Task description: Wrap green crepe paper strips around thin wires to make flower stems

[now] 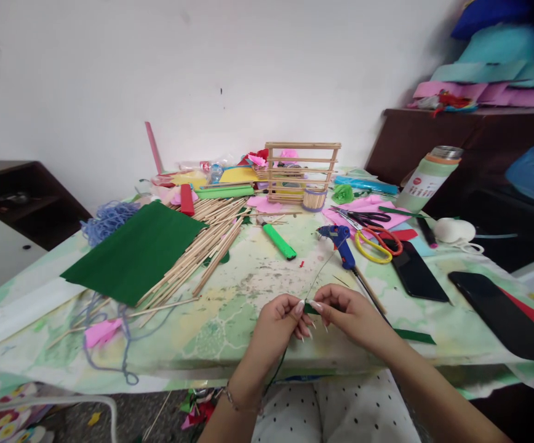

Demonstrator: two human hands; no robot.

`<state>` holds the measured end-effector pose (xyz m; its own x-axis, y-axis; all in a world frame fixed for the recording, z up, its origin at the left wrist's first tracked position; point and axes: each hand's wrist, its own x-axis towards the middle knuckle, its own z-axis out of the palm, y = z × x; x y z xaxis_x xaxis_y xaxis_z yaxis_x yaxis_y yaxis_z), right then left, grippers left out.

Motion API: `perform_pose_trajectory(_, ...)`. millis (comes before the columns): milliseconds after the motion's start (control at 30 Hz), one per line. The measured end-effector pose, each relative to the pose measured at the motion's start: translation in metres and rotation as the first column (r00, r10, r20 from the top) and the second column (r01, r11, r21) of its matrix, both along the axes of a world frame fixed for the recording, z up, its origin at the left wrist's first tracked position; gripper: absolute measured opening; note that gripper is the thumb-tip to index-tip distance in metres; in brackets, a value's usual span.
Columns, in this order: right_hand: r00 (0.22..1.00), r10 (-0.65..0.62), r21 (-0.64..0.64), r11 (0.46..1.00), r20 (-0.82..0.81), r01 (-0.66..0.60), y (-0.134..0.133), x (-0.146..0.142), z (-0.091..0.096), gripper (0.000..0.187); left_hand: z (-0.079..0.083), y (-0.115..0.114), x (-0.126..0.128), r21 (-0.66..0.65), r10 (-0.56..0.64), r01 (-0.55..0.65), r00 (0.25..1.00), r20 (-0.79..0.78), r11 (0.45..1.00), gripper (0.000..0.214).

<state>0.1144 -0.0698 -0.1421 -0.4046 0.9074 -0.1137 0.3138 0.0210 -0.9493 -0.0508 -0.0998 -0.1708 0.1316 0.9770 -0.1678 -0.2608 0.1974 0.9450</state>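
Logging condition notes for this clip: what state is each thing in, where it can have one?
left hand, pinched shut on green strip
right hand, pinched shut on the same strip
glue gun, lying on its side
bottle, cap on
phone, face up, screen dark
green sheet, spread flat
wooden sticks, loose heap

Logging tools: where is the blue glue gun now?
In the head view, the blue plastic glue gun lies right of centre, between the green utility knife and the yellow-handled scissors.
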Motion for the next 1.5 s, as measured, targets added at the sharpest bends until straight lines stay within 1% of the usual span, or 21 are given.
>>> perform_pose_trajectory(133, 0.999, -0.038, 0.017, 0.999, -0.005, 0.038, -0.003, 0.001, 0.002, 0.029, -0.001, 0.0, 0.001, -0.003, 0.025, -0.025, 1.0, 0.013, 1.0, 0.038)
perform_pose_trajectory(267, 0.987, -0.117, -0.001, 0.993, -0.106, 0.118, -0.006, 0.0, 0.002, 0.034, 0.0, 0.0, 0.002, -0.011, 0.041, -0.04, 0.999, 0.019, 0.999, 0.036)
perform_pose_trajectory(467, 0.954, -0.245, -0.027, 0.969, -0.173, 0.244, -0.009, -0.011, -0.012, 0.036, 0.0, 0.0, 0.003, -0.021, 0.059, -0.058, 0.997, 0.05, 0.998, 0.037)
perform_pose_trajectory(533, 0.94, -0.274, -0.04, 0.962, -0.204, 0.272, -0.01, -0.014, -0.016, 0.038, 0.0, 0.0, 0.003, -0.02, 0.066, -0.065, 0.996, 0.054, 0.998, 0.037)
perform_pose_trajectory(633, 0.935, -0.296, -0.056, 0.955, -0.197, 0.291, -0.011, -0.015, -0.018, 0.042, 0.0, 0.0, 0.002, -0.016, 0.051, -0.051, 0.998, 0.036, 0.999, 0.036)
perform_pose_trajectory(800, 0.933, -0.298, -0.044, 0.954, -0.2, 0.295, -0.014, -0.013, -0.018, 0.036, 0.001, 0.0, 0.002, 0.004, 0.024, -0.024, 1.0, 0.016, 1.0, 0.037)
perform_pose_trajectory(900, 0.941, -0.274, -0.018, 0.961, -0.197, 0.276, -0.014, -0.012, -0.021, 0.035, 0.001, 0.0, 0.002, 0.004, 0.016, -0.016, 1.0, 0.021, 1.0, 0.037)
perform_pose_trajectory(1067, 0.976, -0.194, 0.113, 0.972, -0.103, 0.205, -0.011, -0.01, -0.025, 0.033, 0.001, 0.0, 0.0, -0.007, 0.023, -0.022, 0.999, 0.035, 1.0, 0.035)
perform_pose_trajectory(1167, 0.986, -0.163, 0.139, 0.976, -0.034, 0.166, -0.009, -0.007, -0.024, 0.033, 0.002, 0.0, 0.0, -0.019, 0.045, -0.045, 0.998, 0.041, 0.999, 0.037)
perform_pose_trajectory(1267, 0.992, -0.128, 0.123, 0.985, 0.023, 0.124, -0.009, -0.002, -0.02, 0.034, 0.003, 0.0, 0.0, -0.03, 0.091, -0.089, 0.994, 0.066, 0.996, 0.039)
perform_pose_trajectory(1367, 0.993, -0.09, 0.112, 0.99, 0.078, 0.081, -0.009, 0.005, -0.014, 0.03, 0.003, 0.003, -0.001, -0.033, 0.178, -0.176, 0.98, 0.093, 0.984, 0.041)
perform_pose_trajectory(1433, 0.991, -0.097, 0.071, 0.993, 0.092, 0.09, -0.009, 0.012, -0.012, 0.027, 0.003, 0.006, -0.004, -0.028, 0.249, -0.247, 0.965, 0.088, 0.969, 0.041)
perform_pose_trajectory(1500, 0.99, -0.126, -0.006, 0.992, 0.067, 0.126, -0.01, 0.019, -0.01, 0.027, 0.005, 0.009, -0.009, -0.008, 0.304, -0.304, 0.951, 0.058, 0.953, 0.041)
